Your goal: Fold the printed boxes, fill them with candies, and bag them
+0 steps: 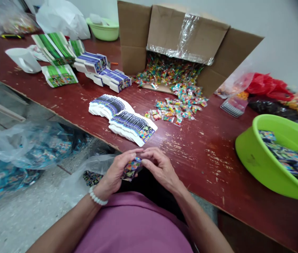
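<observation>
Packet (131, 169) in hands (115, 172); green basin (251, 158) holding dark packets (293, 160); carton (135, 38) holding sweets (167, 72)

Head-worn view, facing forward-down, hands (163, 169) near

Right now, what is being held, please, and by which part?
The left hand holds a printed packet by its left side, right hand near its top corner.

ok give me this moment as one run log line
left hand: holding printed packet; right hand: at packet's upper edge; table: fanned stacks, wrapped candies, open carton; far right: green basin
</observation>
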